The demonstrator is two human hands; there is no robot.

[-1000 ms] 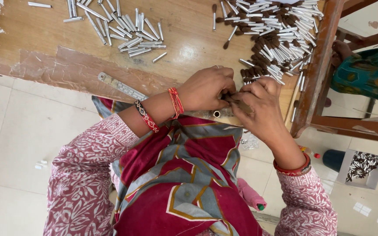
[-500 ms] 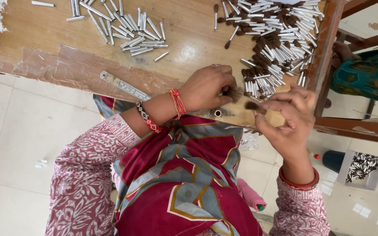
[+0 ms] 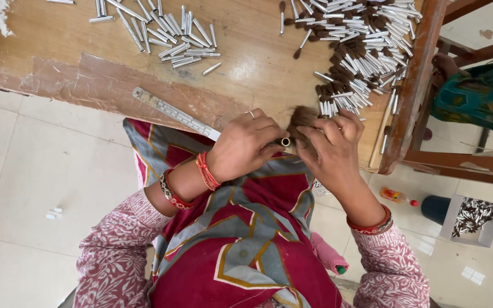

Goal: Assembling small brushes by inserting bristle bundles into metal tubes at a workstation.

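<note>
My left hand (image 3: 243,144) pinches a small metal tube (image 3: 285,141) by its open end, right at the front edge of the wooden table (image 3: 246,68). My right hand (image 3: 329,145) grips a tuft of brown bristle hair (image 3: 302,120) and presses it against the tube's mouth. Both hands touch each other over my lap. A big heap of finished silver tubes with brown tips (image 3: 360,45) lies just beyond my right hand. Empty silver tubes (image 3: 172,34) lie scattered at the table's far left.
A steel ruler (image 3: 175,113) lies slanted along the table's front edge. A wooden frame post (image 3: 415,85) stands at the right, with another person's foot (image 3: 446,65) past it. On the floor sit a small bottle (image 3: 397,195) and a box of brush tips (image 3: 472,217).
My right hand had swung out to the right with a wooden tool; now it is back against the left hand, holding brown hair at the tube. The left hand stayed put.
</note>
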